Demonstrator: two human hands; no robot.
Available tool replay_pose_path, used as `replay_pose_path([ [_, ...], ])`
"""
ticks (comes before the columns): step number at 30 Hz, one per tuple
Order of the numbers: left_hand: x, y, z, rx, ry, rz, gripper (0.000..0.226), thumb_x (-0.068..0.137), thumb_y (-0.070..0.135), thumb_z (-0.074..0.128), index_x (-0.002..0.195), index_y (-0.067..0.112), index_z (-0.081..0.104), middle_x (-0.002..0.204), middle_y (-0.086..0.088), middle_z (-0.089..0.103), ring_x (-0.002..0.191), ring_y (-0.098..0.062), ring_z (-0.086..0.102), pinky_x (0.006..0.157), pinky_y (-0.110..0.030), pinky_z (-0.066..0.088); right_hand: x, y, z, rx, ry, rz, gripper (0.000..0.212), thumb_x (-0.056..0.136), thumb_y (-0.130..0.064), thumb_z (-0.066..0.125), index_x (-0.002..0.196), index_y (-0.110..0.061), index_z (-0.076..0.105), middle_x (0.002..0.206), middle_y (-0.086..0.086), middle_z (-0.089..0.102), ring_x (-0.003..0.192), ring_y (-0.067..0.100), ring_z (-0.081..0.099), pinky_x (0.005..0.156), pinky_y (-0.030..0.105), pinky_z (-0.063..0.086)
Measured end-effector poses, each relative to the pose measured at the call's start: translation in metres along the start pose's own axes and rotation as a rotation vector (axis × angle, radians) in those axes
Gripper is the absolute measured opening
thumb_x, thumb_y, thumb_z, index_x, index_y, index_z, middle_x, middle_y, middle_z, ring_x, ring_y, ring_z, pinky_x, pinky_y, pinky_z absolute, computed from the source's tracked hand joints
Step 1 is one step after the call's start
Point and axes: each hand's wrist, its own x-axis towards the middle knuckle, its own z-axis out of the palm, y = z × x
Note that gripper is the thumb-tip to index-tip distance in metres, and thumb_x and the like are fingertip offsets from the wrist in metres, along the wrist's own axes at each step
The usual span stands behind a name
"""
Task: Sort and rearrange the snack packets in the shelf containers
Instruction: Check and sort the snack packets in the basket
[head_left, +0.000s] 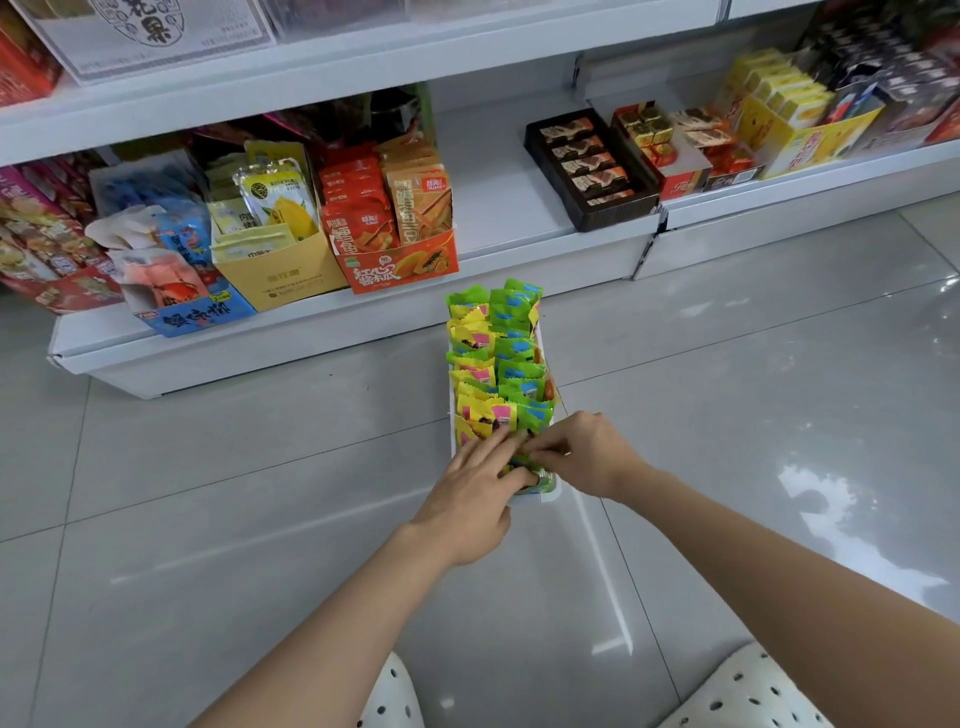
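Grey tiled floor (208, 519), white tray (549, 493) at 12 o'clock. Left hand (470, 499) flat, pressing packets (498, 364); right hand (584, 454) pinching one. Advise seating upright, rows unmixed.

- The hands (470, 493) (582, 454) cover the near packets (524, 462) and near tray (550, 491) end; the grip is unclear.
- Top box (140, 36) is cut by the edge.
- Dark packs (883, 57), top right, are blurred.

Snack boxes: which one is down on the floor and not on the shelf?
The long white tray of green and yellow packets. It sits on the grey floor tiles with both hands in its near end; every other box stands on the white shelf.
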Motion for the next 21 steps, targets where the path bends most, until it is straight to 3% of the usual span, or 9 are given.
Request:
replay_pose_path([
  [3,0.003,-0.002,-0.001,-0.046,0.001,0.007,0.049,0.092,0.014,0.05,0.14,0.026,0.047,0.156,0.001,0.029,0.149,-0.02,0.011,0.121,-0.033,-0.004,0.002,0.013,-0.006,0.107,0.235,0.111,0.017,0.088,-0.015,0.067,0.102,-0.016,0.076,0.09,-0.002,0.075,0.074,0.004,0.065,0.073,0.013,0.048],
  [7,-0.004,-0.003,-0.005,-0.072,0.009,0.014,0.053,0.091,0.012,0.052,0.142,0.025,0.047,0.155,0.0,0.031,0.143,-0.019,0.021,0.115,-0.021,-0.008,0.012,0.019,0.011,0.03,0.136,0.224,0.041,0.084,-0.036,0.074,0.118,-0.014,0.069,0.11,0.004,0.068,0.092,0.017,0.064,0.079,0.027,0.05],
  [9,-0.005,-0.003,-0.008,-0.101,0.012,-0.01,0.049,0.093,0.017,0.053,0.141,0.023,0.048,0.153,0.0,0.034,0.141,-0.018,0.026,0.115,-0.018,-0.003,0.014,0.018,0.019,0.046,0.151,0.266,0.037,0.084,-0.036,0.074,0.114,-0.014,0.071,0.106,0.006,0.068,0.09,0.02,0.063,0.074,0.028,0.049],
  [11,-0.002,-0.003,-0.011,-0.129,0.035,-0.071,0.04,0.095,0.027,0.054,0.134,0.02,0.055,0.144,0.002,0.048,0.133,-0.017,0.039,0.117,-0.024,0.014,0.015,0.019,0.023,0.079,0.199,0.302,0.024,0.083,-0.031,0.075,0.097,-0.011,0.074,0.088,0.006,0.067,0.078,0.022,0.06,0.064,0.028,0.045],
  [14,0.012,0.003,-0.014,-0.12,0.106,-0.211,0.024,0.098,0.035,0.051,0.115,0.018,0.055,0.11,0.001,0.066,0.105,-0.021,0.058,0.1,-0.036,0.037,0.013,0.021,0.025,0.082,0.197,0.287,0.018,0.083,-0.027,0.075,0.083,-0.01,0.072,0.076,0.005,0.063,0.072,0.023,0.058,0.061,0.028,0.045],
  [16,0.023,0.008,-0.014,-0.058,0.106,-0.287,0.025,0.099,0.034,0.051,0.119,0.02,0.051,0.107,0.001,0.067,0.103,-0.022,0.059,0.092,-0.037,0.039,0.012,0.022,0.025,0.075,0.195,0.262,0.018,0.084,-0.027,0.075,0.086,-0.01,0.072,0.078,0.006,0.066,0.073,0.022,0.059,0.061,0.026,0.043],
  [21,0.045,0.016,-0.013,0.093,-0.021,-0.412,0.03,0.1,0.039,0.043,0.114,0.027,0.066,0.106,-0.002,0.069,0.106,-0.026,0.059,0.085,-0.034,0.034,0.013,0.032,0.027,0.118,0.182,0.197,0.02,0.086,-0.025,0.073,0.103,-0.014,0.074,0.079,0.005,0.07,0.072,0.021,0.061,0.059,0.022,0.043],
])
